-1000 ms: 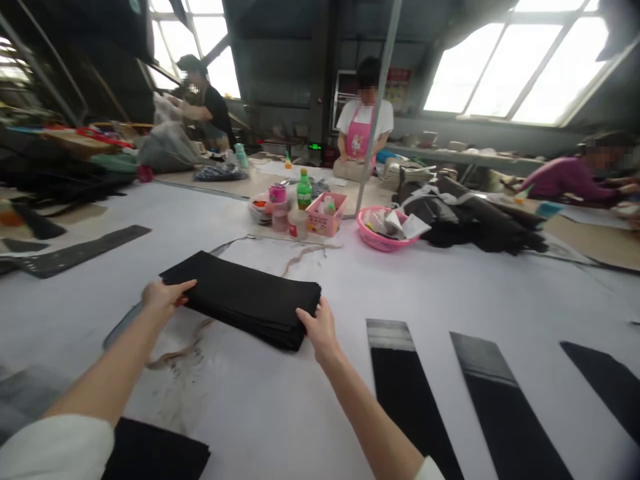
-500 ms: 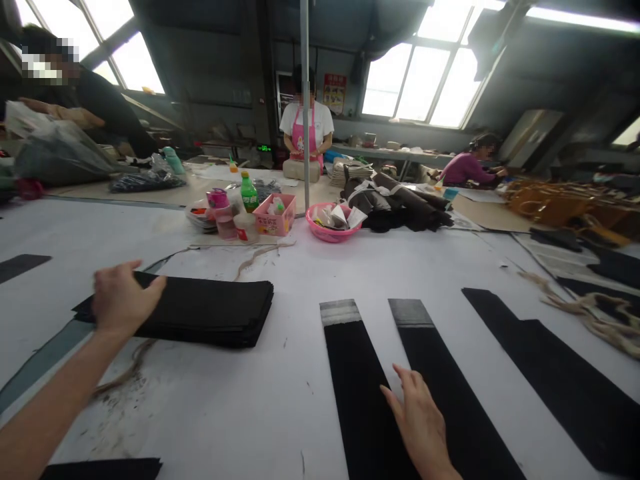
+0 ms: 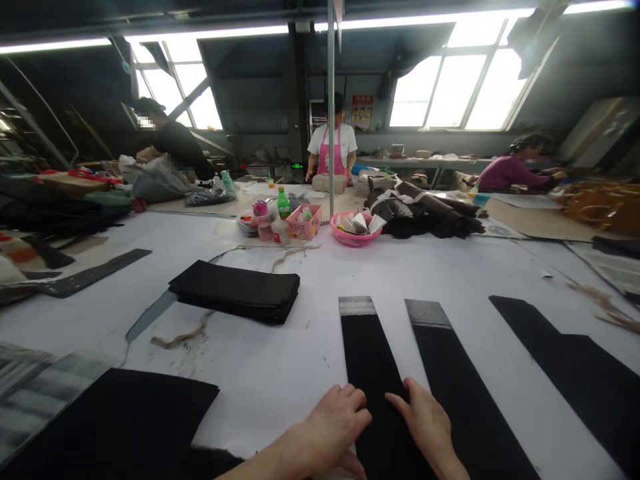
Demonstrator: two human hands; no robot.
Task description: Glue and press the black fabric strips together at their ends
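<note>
My left hand [image 3: 334,424] and my right hand [image 3: 425,420] both rest on the near end of a long black fabric strip [image 3: 367,347] lying on the white table [image 3: 280,367]. The left hand's fingers curl over the strip's left edge; the right hand lies flat with fingers stretched out on its right edge. A second black strip [image 3: 450,360] lies just right of it, and a third [image 3: 565,353] farther right. A folded stack of black fabric [image 3: 235,292] sits apart to the upper left, untouched.
A black sheet [image 3: 110,417] lies at the near left. Bottles, a pink box [image 3: 303,228] and a pink basin [image 3: 353,233] stand mid-table beside a metal pole [image 3: 331,120] and dark piled cloth [image 3: 425,215]. Three people work at the far tables.
Both hands left the folded black stack: first the right dropped onto the strips, then the left came across to join it on the leftmost strip. The camera view tilted down and left.
</note>
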